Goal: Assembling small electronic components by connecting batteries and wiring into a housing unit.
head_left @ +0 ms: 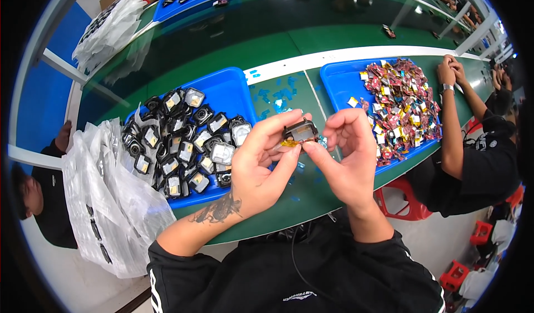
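Observation:
Over the green table, my left hand is closed on a black smartwatch case, its thumb and fingers gripping the left side. A strip of yellow film or flex shows at the case's lower left edge. My right hand presses its thumb against the lower right edge of the same case, with its other fingers curled beside it. To the left, a blue tray holds many similar black cases. The right-hand blue tray carries a heap of small red circuit boards with white and yellow parts.
Blue film scraps lie between the trays. Clear plastic bags hang at the left table edge. Beyond a white rail runs a green conveyor belt with a few parts. At right, a co-worker's arm reaches near the tray.

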Tool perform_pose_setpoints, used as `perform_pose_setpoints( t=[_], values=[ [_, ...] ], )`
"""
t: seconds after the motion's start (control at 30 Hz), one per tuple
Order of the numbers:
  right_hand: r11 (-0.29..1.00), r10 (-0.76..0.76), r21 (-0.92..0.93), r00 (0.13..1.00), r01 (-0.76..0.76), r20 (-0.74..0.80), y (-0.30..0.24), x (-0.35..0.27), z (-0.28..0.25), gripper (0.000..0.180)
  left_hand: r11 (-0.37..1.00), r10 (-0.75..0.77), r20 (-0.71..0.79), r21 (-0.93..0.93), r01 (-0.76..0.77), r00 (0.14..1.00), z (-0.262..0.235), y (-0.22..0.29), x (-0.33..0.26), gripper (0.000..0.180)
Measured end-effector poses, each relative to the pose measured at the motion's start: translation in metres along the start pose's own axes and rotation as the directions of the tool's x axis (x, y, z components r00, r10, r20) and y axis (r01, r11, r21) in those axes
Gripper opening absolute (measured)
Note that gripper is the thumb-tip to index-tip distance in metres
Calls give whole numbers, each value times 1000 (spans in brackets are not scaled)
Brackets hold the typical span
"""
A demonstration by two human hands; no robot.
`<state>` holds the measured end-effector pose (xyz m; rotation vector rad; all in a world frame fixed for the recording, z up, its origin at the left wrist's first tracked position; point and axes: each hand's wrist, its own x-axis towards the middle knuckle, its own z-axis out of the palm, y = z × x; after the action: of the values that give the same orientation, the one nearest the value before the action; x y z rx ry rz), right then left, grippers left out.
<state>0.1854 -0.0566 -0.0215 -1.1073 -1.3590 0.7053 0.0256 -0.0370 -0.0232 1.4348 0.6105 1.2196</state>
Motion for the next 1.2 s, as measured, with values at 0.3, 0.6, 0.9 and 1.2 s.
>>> perform_pose_setpoints(
  t=[0.3,0.6,0.9,1.2],
  values=[
    [974,172,137,982,-182,82,-1,8,22,37,975,-149,-155,-188,119,977,-4,4,1,46],
    [925,317,-315,885,-210,341,63,201,29,45,-203,33,-4,979,11,999,-141,-12,35,41],
    [692,289,-712,950,-121,119,143,227,34,47,-173,59,-4,985,14,998,-150,-7,33,38],
    [720,-669,19,687,693,284,-95,118,5,19,-28,-8,57,998,-57,998,-132,8,27,25]
  ],
)
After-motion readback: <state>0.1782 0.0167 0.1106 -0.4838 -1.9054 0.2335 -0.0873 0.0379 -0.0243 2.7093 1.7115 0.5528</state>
